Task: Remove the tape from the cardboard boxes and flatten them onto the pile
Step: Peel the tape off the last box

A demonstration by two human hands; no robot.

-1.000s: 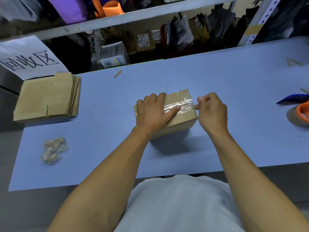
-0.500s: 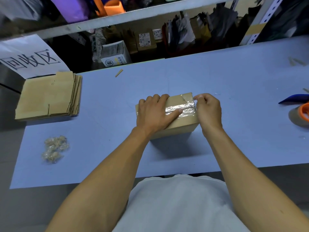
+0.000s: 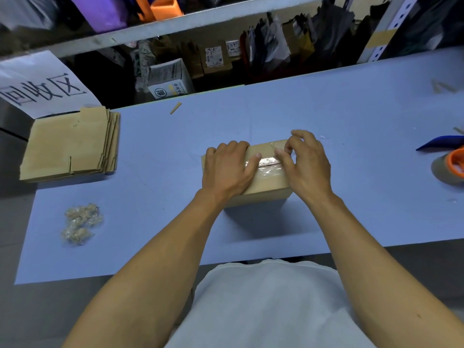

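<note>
One cardboard box (image 3: 261, 183) sits mid-worktop (image 3: 326, 109), clear tape (image 3: 267, 163) along its top seam. Left hand (image 3: 227, 169) lies flat on the box, fingers straight, pressing it down. Right hand (image 3: 305, 163) has fingers curled at the tape's right end, pinching it. Flattened pile (image 3: 67, 144) lies far left; crumpled tape wads (image 3: 80, 223) near it.

A pale blue flat desk (image 3: 351, 116) is seen. A white paper sign with black characters (image 3: 42, 89) is hung far left of the hands. A small tan wooden sliver (image 3: 175, 108) is laid beyond the hands. An orange-cored tape roll (image 3: 449, 167) is placed well right, a dark blue strip (image 3: 442, 143) just behind it.
</note>
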